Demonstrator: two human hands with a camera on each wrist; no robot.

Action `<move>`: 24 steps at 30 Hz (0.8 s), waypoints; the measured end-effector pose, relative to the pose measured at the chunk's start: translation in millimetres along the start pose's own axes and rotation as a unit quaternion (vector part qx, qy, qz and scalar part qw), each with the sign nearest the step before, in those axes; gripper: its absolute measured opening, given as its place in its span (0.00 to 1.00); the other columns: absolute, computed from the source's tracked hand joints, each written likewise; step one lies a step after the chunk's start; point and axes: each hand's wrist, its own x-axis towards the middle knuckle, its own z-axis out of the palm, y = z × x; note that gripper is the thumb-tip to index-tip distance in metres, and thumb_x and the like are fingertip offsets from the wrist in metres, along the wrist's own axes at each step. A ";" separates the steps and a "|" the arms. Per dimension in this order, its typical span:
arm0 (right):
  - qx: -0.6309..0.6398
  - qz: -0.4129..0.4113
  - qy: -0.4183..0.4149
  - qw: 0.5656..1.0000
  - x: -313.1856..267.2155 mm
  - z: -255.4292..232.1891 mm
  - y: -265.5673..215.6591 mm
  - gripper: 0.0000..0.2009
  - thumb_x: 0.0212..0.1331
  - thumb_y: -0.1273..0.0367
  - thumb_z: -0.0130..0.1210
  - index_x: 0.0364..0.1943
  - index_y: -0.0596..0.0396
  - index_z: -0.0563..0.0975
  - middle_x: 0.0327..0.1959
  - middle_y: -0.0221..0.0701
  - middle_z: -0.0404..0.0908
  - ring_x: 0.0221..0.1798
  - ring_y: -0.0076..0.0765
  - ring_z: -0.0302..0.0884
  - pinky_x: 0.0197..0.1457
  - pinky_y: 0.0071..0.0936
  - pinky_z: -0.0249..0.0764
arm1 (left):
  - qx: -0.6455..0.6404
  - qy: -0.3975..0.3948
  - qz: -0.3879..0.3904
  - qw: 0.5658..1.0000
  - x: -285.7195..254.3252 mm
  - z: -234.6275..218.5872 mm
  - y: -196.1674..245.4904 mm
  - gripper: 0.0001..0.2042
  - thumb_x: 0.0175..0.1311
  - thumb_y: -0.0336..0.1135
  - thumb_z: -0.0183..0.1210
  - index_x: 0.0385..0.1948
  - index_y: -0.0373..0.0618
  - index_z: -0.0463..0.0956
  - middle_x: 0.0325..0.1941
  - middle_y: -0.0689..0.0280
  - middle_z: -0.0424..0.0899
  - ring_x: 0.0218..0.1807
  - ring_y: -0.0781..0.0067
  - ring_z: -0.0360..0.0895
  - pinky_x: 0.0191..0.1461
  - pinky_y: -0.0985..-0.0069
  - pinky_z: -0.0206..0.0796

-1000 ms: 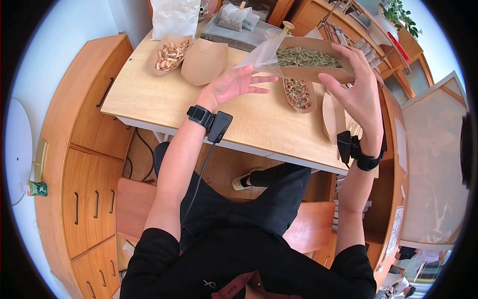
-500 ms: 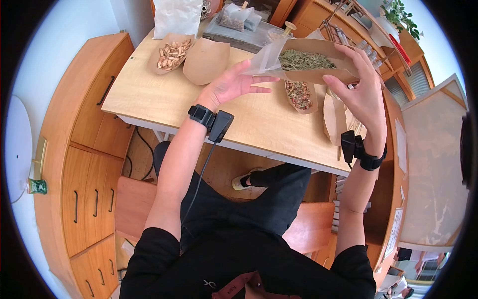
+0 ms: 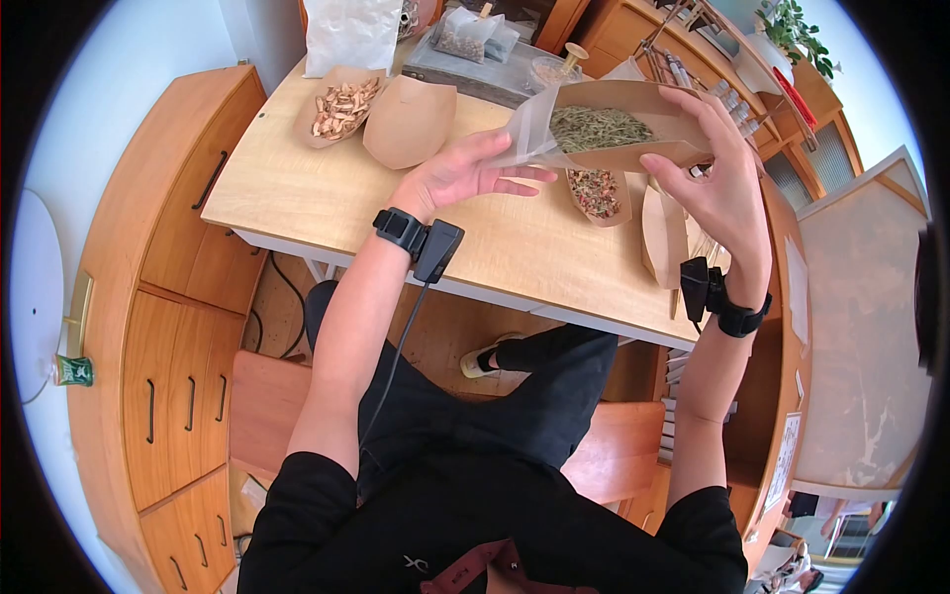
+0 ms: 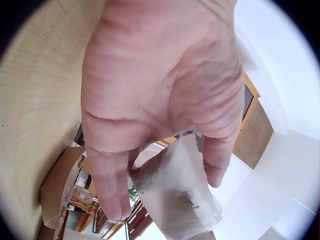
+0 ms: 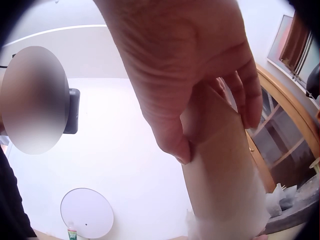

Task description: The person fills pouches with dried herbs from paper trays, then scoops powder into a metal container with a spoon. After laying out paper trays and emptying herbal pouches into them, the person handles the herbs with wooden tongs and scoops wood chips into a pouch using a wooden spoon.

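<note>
My right hand [image 3: 698, 148] grips a brown paper scoop [image 3: 633, 153] filled with green dried herbs [image 3: 599, 127], held above the table with its tip pointing left. A translucent bag [image 3: 529, 124] sits over that tip. My left hand [image 3: 495, 168] is under the bag, palm up, its straight fingers and thumb touching it. The left wrist view shows the bag [image 4: 180, 195] between the thumb and fingers of the left hand [image 4: 150, 100]. In the right wrist view the thumb and fingers of the right hand [image 5: 190, 75] wrap the scoop [image 5: 225, 170].
On the wooden table [image 3: 327, 188] lie a scoop of orange-brown pieces [image 3: 341, 104], a plain brown scoop [image 3: 408, 119], a scoop of mixed herbs [image 3: 594, 190] and another paper scoop [image 3: 661, 233]. A white bag [image 3: 346, 35] and a grey box [image 3: 475, 69] stand behind. Drawers [image 3: 188, 228] stand on the left.
The scoop has dropped slightly and tilted its tip down toward my left hand. The left thumb and fingers have come up against the bag.
</note>
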 end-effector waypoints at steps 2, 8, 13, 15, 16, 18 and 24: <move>-0.002 -0.005 -0.002 1.000 -0.1 -0.1 -1.5 0.28 0.49 0.65 0.66 0.58 0.54 0.74 0.54 0.35 0.77 0.51 0.39 0.78 0.47 0.30 0.77 | -0.021 0.015 -0.006 1.000 -0.2 1.4 0.7 0.32 0.72 0.53 0.48 0.68 0.37 0.57 0.66 0.48 0.69 0.66 0.46 0.70 0.65 0.58 0.69; 0.006 -0.009 -0.011 1.000 0.3 2.8 -1.7 0.28 0.49 0.66 0.65 0.58 0.54 0.74 0.53 0.35 0.77 0.51 0.40 0.78 0.47 0.30 0.77 | -0.025 0.074 -0.043 0.996 0.1 3.3 2.5 0.27 0.75 0.48 0.44 0.65 0.36 0.60 0.62 0.48 0.73 0.59 0.48 0.76 0.58 0.65 0.76; -0.004 -0.009 -0.016 1.000 1.5 -0.1 -3.3 0.28 0.49 0.66 0.65 0.58 0.53 0.74 0.54 0.35 0.77 0.53 0.39 0.78 0.48 0.31 0.78 | -0.009 0.071 -0.036 0.997 -2.1 6.4 3.8 0.26 0.74 0.49 0.48 0.62 0.35 0.64 0.58 0.51 0.77 0.56 0.53 0.79 0.55 0.69 0.78; -0.006 -0.006 -0.017 1.000 1.7 -0.5 -3.6 0.27 0.49 0.66 0.65 0.58 0.53 0.74 0.54 0.35 0.77 0.53 0.40 0.78 0.49 0.31 0.78 | -0.005 0.072 -0.034 0.997 -2.5 7.0 4.0 0.26 0.73 0.49 0.49 0.60 0.34 0.66 0.56 0.53 0.79 0.56 0.57 0.80 0.55 0.70 0.78; -0.005 -0.007 -0.015 1.000 1.7 -0.7 -3.8 0.27 0.49 0.66 0.65 0.58 0.53 0.74 0.55 0.35 0.76 0.53 0.40 0.78 0.50 0.32 0.79 | -0.002 0.073 -0.036 0.997 -2.5 6.7 3.9 0.26 0.72 0.49 0.50 0.60 0.34 0.67 0.55 0.53 0.79 0.55 0.58 0.80 0.55 0.71 0.78; -0.003 -0.009 -0.013 1.000 2.0 -1.3 -3.8 0.27 0.50 0.66 0.65 0.58 0.53 0.74 0.56 0.36 0.76 0.53 0.40 0.78 0.51 0.32 0.79 | 0.001 0.074 -0.037 0.997 -2.4 6.2 3.7 0.26 0.72 0.49 0.51 0.60 0.35 0.67 0.55 0.54 0.79 0.55 0.59 0.80 0.55 0.71 0.78; -0.009 -0.012 -0.017 1.000 2.8 -4.7 -5.0 0.27 0.50 0.68 0.65 0.58 0.53 0.73 0.56 0.36 0.75 0.52 0.40 0.78 0.52 0.32 0.80 | 0.009 0.073 -0.041 0.996 -2.0 -0.2 0.8 0.26 0.70 0.49 0.53 0.60 0.37 0.66 0.54 0.56 0.80 0.55 0.62 0.80 0.55 0.72 0.77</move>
